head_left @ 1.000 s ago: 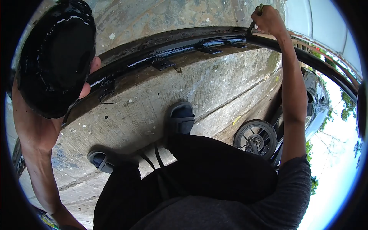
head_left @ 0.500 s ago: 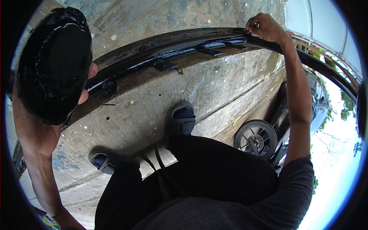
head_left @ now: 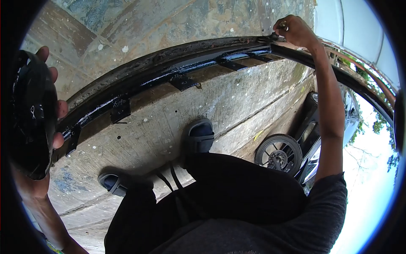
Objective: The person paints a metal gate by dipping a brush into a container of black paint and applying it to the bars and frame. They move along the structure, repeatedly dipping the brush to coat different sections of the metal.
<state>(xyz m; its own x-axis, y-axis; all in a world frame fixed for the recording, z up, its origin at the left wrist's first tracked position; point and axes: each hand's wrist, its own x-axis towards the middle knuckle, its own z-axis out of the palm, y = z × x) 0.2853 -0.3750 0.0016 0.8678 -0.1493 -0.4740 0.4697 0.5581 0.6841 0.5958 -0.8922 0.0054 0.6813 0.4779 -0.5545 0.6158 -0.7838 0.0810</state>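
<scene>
At the left edge, my left hand (head_left: 62,109) is wrapped around a container of black paint (head_left: 34,114), its fingers showing along the right side. The container looks coated in glossy black and is partly cut off by the dark view border. My right hand (head_left: 298,31) is closed in a pinch around a small tool, apparently a paintbrush (head_left: 275,36), mostly hidden by the fingers. Its dark tip meets the long black rail (head_left: 190,67) near a joint. Wet, shiny black covers the rail and the flat tabs (head_left: 184,82) along its near side.
The rail runs along a raised concrete edge (head_left: 156,103). Below are my two sandalled feet (head_left: 200,133) on the concrete. A motorcycle wheel (head_left: 278,155) stands to the right, and a white panel (head_left: 359,25) is at the upper right. Paint spots dot the ground.
My left hand has moved the paint container left and down, uncovering more of the rail and ground. My right hand stays at nearly the same spot on the rail.
</scene>
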